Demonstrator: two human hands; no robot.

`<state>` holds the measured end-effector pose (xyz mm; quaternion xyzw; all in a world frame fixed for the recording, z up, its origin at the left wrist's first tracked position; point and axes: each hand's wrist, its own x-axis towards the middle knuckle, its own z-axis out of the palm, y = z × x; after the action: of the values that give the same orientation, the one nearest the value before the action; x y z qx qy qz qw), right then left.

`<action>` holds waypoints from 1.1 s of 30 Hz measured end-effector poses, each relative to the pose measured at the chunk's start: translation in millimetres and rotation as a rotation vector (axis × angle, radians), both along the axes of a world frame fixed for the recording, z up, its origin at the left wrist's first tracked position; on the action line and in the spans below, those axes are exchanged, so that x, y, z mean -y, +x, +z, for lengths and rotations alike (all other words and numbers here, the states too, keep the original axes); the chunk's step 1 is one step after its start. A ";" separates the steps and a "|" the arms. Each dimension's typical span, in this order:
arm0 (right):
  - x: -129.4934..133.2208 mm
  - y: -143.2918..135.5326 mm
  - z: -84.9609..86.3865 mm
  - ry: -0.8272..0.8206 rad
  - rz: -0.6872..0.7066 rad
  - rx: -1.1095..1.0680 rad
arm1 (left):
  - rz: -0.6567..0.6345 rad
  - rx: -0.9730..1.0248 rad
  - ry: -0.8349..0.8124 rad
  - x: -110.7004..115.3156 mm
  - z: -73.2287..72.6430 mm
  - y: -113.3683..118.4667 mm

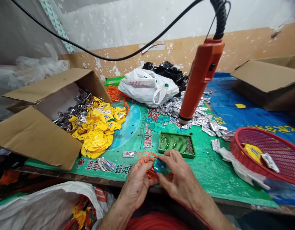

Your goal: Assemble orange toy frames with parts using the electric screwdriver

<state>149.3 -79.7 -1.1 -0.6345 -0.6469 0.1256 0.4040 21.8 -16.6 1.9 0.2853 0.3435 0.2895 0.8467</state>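
Observation:
Near the front edge of the table, my left hand point(138, 182) is closed around an orange plastic lattice piece point(147, 157). Thumb and fingers of my right hand point(178, 174) pinch a small translucent teal plastic part point(159, 166) against its right side. My fingertips partly cover both parts. Just beyond my hands lies a green tray point(159, 147) with many tiny metal screws. Several loose teal parts point(152, 125) lie farther back. An orange electric screwdriver point(197, 80) hangs tip down, above the tray's far right.
Yellow parts point(97, 142) spill from a cardboard box point(39, 134) at left. Silver pieces point(202, 118) are heaped behind the screwdriver, by a white plastic bag point(147, 86). A red basket point(236, 147) stands right, another box point(269, 75) behind it. A bag of parts point(49, 204) sits below the table edge.

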 end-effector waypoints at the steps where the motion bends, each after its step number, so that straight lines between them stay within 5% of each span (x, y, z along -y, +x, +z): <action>1: -0.2 -0.3 -1.0 0.014 -0.009 0.017 | -0.011 0.009 0.001 0.2 -0.2 0.8; 22: 6.9 2.9 -6.0 0.080 -0.095 0.249 | 0.000 0.108 -0.128 1.0 -12.8 9.7; 33: 4.4 8.8 -8.0 0.040 -0.073 0.171 | -0.006 0.097 -0.131 4.1 -12.3 11.4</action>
<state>158.1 -84.1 -9.1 -0.6578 -0.6579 0.0431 0.3641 33.2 -20.7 -10.5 0.2161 0.3195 0.2772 0.8800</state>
